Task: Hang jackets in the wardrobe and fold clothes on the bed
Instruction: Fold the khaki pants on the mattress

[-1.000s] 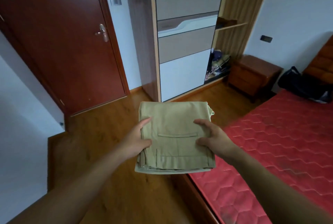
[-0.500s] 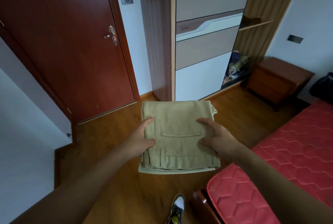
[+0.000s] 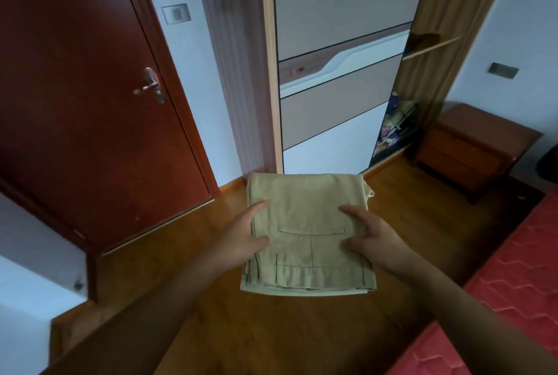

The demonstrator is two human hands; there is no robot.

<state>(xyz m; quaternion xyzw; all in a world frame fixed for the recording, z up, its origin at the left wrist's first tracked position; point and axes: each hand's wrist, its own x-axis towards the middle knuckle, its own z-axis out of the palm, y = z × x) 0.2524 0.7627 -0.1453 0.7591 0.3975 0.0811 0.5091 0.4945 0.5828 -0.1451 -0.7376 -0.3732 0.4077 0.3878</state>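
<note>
Wardrobe (image 3: 338,121) nearer; left hand (image 3: 241,238), right hand (image 3: 374,235) (thumbs atop) around folded trousers (image 3: 305,202)

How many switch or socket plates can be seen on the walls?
2. One pale plate is on the wall between the red door and the wardrobe; one dark plate is on the right wall above the nightstand. Others may lie outside the view.

Your left hand (image 3: 244,238) and right hand (image 3: 371,238) both grip the folded trousers (image 3: 308,217); dead ahead the wardrobe's sliding door (image 3: 338,72) walls off the front; the open bay (image 3: 422,81) sits at its right edge, clutter (image 3: 395,124) heaped low, a shelf (image 3: 431,47) above; the nightstand (image 3: 471,145) stands just beside it; the bed (image 3: 498,299) hems your right; bare floor (image 3: 271,329) lies below.
</note>
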